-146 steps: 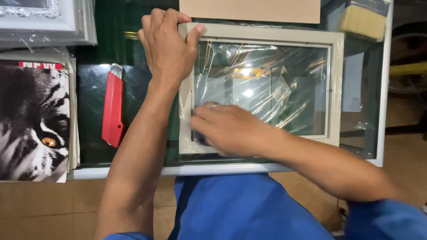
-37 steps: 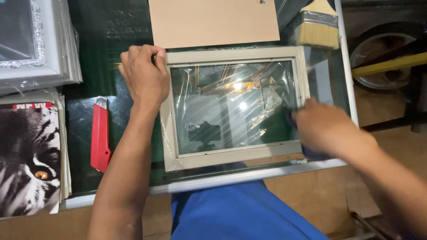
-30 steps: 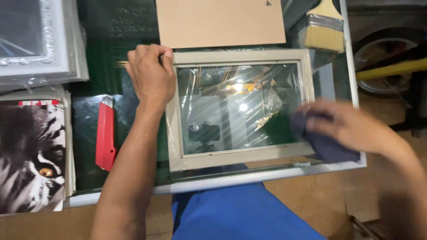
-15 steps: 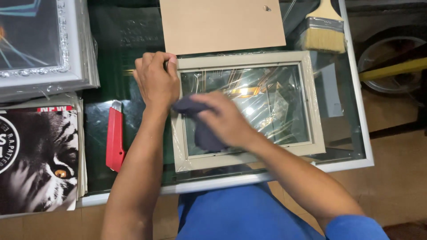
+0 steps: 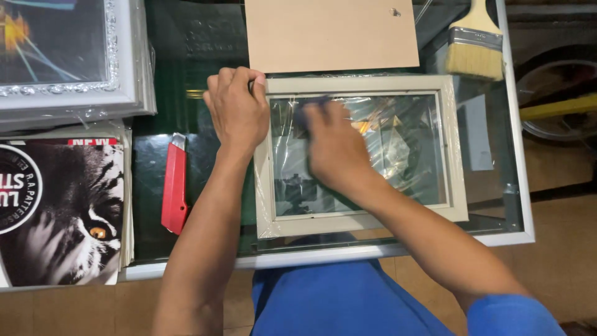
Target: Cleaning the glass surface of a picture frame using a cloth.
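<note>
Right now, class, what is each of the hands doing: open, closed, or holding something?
Left hand: closed on the top left corner of the picture frame.
Right hand: pressed on the frame's glass, over a dark cloth; its grip cannot be told.

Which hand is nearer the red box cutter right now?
Left. The left hand grips the frame's corner, just up and right of the red box cutter; the right hand is farther right, on the glass.

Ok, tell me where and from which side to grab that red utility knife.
Take the red utility knife across the middle of its long body, coming straight down from above. It lies flat on the dark table, lengthwise toward and away from the person, and its two long sides are free. The left hand on the picture frame is closest; the blade end points away, so keep the grip mid-body.
</note>
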